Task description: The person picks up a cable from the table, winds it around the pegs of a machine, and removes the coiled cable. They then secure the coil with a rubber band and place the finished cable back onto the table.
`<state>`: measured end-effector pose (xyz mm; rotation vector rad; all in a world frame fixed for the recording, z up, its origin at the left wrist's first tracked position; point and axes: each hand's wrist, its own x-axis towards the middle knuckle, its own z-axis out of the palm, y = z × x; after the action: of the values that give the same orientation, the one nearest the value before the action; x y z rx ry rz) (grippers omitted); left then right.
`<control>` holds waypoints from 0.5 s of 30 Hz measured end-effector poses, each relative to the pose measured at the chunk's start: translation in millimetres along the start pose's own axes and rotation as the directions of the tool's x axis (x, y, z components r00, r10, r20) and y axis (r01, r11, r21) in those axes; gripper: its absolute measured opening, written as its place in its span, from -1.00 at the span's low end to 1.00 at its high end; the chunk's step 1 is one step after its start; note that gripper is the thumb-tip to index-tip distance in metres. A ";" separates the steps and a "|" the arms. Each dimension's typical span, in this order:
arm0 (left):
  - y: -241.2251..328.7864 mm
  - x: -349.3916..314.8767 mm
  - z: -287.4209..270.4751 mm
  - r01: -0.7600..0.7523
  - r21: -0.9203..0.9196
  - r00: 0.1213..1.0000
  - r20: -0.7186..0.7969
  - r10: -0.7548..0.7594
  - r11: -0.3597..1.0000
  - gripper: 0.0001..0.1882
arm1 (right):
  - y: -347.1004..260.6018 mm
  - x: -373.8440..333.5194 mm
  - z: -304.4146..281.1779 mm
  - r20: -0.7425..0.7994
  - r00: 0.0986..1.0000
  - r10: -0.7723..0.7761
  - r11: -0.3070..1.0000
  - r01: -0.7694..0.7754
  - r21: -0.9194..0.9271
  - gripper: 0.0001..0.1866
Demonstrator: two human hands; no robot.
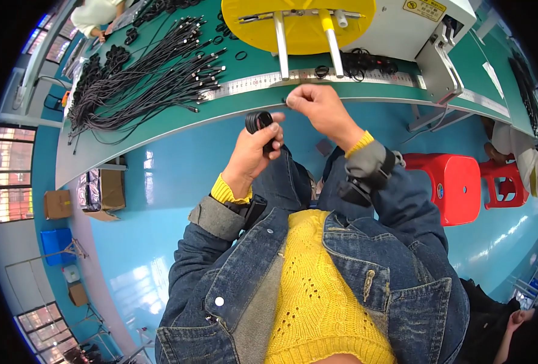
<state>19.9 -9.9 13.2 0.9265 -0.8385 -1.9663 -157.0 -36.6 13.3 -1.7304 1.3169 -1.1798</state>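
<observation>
My left hand [253, 148] is closed around a coiled black cable [258, 121], held upright just off the front edge of the table. To its right and slightly higher, my right hand [324, 112] pinches thumb and forefinger together. A tiny dark bit shows at those fingertips, too small to name. The two hands are apart. Beyond them stands a machine with a yellow disc [250, 30], from which two pale rods [282, 48] stick out toward me. A pile of loose black cables [135, 79] with metal plugs lies on the green tabletop to the left.
A long ruler strip [244, 86] runs along the table's front edge. Small black loops [321, 71] lie beneath the disc. Red stools [457, 188] stand at the right, an open cardboard box [112, 189] under the table at the left. Other people work at the far left and right.
</observation>
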 end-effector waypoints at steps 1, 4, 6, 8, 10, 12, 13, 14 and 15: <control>0.3 -1.4 -0.8 0.003 -0.002 1.000 -0.008 -0.003 1.000 -0.87 | -9.6 -9.8 1.2 0.113 0.984 0.140 0.958 -0.164 0.235 -0.85; 0.5 -0.2 2.9 -0.024 0.108 0.999 0.047 0.019 0.994 -0.87 | -14.2 -28.3 3.2 0.273 0.927 0.257 0.803 -0.362 0.474 -0.83; -2.2 -0.1 5.2 -0.003 0.236 0.999 0.032 -0.005 0.972 -0.88 | -13.7 -38.1 2.0 0.317 0.912 0.261 0.732 -0.401 0.550 -0.80; -4.8 -3.3 2.4 0.038 0.478 0.999 -0.024 -0.031 0.877 -0.88 | -21.2 -57.3 1.8 0.340 0.917 0.208 0.729 -0.377 0.571 -0.80; -3.1 -1.2 -3.8 0.023 0.474 0.999 -0.037 -0.007 0.880 -0.89 | -28.5 -77.3 -0.4 0.371 0.924 0.096 0.722 -0.321 0.613 -0.82; -2.4 1.3 -9.4 -0.014 0.469 0.998 -0.052 0.043 0.883 -0.90 | -25.9 -91.0 2.8 0.459 0.876 0.148 0.673 -0.429 0.602 -0.82; -5.8 0.6 -10.1 -0.010 0.470 0.998 -0.053 0.040 0.883 -0.90 | -23.1 -97.0 4.8 0.542 0.818 0.192 0.619 -0.530 0.580 -0.82; -10.3 0.3 -10.6 0.010 0.428 1.000 0.022 -0.022 0.904 -0.90 | -21.2 -101.1 4.8 0.620 0.750 0.229 0.560 -0.623 0.547 -0.80; -14.3 1.0 -10.7 0.035 0.388 0.991 0.105 -0.082 0.921 -0.91 | -19.2 -100.2 0.9 0.617 0.752 0.233 0.556 -0.623 0.550 -0.80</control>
<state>23.0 -6.5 -4.0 1.0738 -1.3157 -1.9576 -157.9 64.9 3.4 -0.8934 0.7212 -0.7285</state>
